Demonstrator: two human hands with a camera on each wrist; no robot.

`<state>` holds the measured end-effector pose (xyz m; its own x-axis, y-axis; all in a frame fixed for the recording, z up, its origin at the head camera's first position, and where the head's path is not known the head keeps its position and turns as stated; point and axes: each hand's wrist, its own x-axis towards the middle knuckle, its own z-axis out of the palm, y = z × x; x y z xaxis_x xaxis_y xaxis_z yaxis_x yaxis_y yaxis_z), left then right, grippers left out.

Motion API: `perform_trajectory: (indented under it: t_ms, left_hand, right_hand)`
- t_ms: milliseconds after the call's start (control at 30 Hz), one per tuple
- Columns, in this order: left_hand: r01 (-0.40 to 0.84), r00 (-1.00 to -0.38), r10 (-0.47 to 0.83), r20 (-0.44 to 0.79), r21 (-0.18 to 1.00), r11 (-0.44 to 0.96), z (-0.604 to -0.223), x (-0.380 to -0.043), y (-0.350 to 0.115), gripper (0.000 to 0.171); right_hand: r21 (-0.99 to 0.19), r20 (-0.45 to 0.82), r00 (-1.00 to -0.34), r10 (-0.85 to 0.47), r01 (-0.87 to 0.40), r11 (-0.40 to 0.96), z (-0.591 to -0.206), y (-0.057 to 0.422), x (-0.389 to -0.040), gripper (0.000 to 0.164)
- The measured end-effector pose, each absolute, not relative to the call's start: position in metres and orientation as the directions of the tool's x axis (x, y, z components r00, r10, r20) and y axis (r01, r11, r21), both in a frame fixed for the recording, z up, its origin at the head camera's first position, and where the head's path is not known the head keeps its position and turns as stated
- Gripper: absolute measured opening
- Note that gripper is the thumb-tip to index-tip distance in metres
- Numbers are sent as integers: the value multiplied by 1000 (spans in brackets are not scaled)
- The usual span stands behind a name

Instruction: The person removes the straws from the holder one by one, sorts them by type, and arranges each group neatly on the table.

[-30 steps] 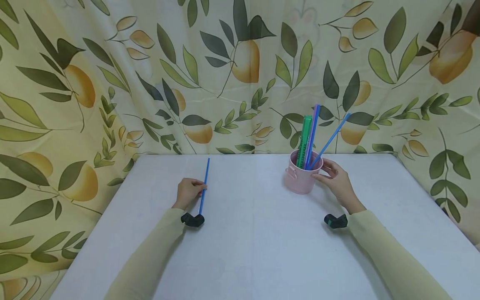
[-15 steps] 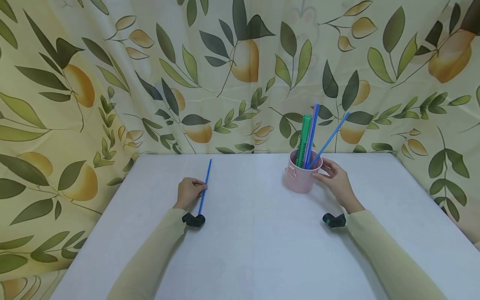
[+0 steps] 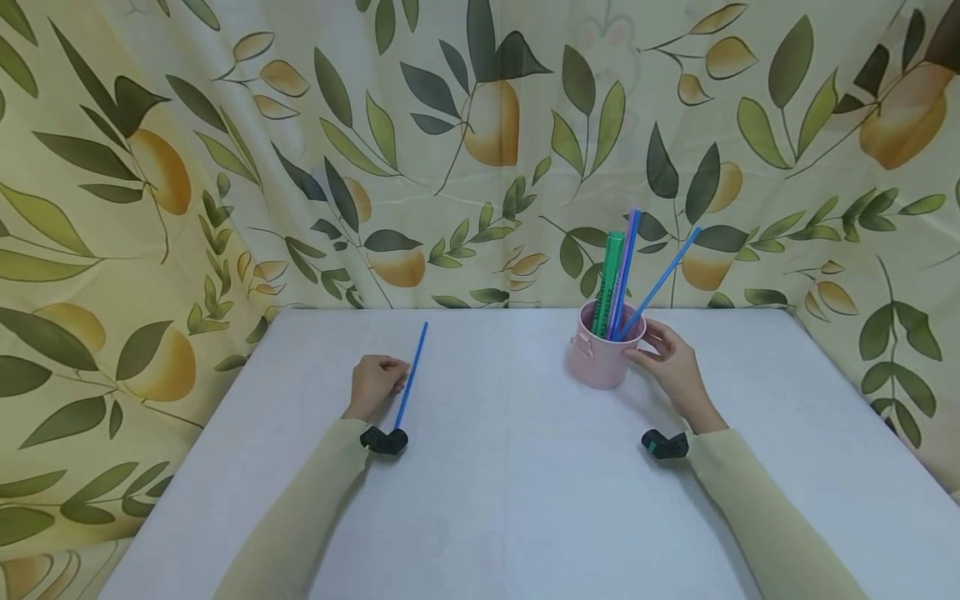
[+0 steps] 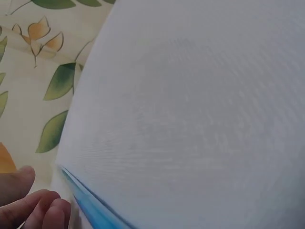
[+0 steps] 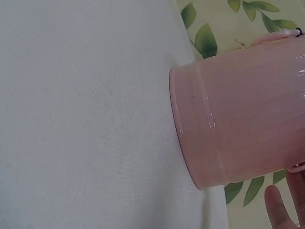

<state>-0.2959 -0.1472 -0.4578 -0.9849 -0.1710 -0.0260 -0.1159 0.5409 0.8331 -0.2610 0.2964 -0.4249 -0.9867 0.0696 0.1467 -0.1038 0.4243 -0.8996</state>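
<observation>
A thin blue stick (image 3: 417,354) lies on the white tabletop at the left, slanting slightly away. Just left of it rests my left hand (image 3: 375,386), its fingers loosely curled. In the left wrist view, the thumb and fingertips (image 4: 57,217) are beside the blue stick (image 4: 97,210), with nothing between them. My right hand (image 3: 677,375) holds the right side of a small pink bucket (image 3: 597,367), thumb in front and fingers behind. The right wrist view shows the bucket (image 5: 238,114) from the side, with fingers (image 5: 276,205) at its small handle.
Green sticks (image 3: 608,283), a purple one (image 3: 622,271) and a blue one (image 3: 663,279) stand in the bucket. A curtain with a fruit-and-leaf print (image 3: 480,192) hangs behind the white table (image 3: 510,467). Each wrist wears a small black camera.
My left fingers have let go of the blue stick and moved slightly left. Its far end has swung a little right and nearer. The right hand and bucket stay about where they were.
</observation>
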Motion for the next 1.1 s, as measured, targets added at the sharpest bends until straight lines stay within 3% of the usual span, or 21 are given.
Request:
perform_trajectory:
  t_ms: [267,800,1100]
  left_hand:
    - [-31,-979,-180,94,806,590,-440,-294,-148,21]
    - [-22,-976,-194,99,840,543,-417,-293,-128,22]
    - [79,-974,-150,171,873,482,-406,-295,-108,19]
  right_hand:
    - [-873,133,-990,54,-92,479,-415,296,-256,73]
    - [-850,94,-994,64,-46,525,-400,298,-253,74]
    - [-843,96,-992,84,-36,536,-399,295,-252,73]
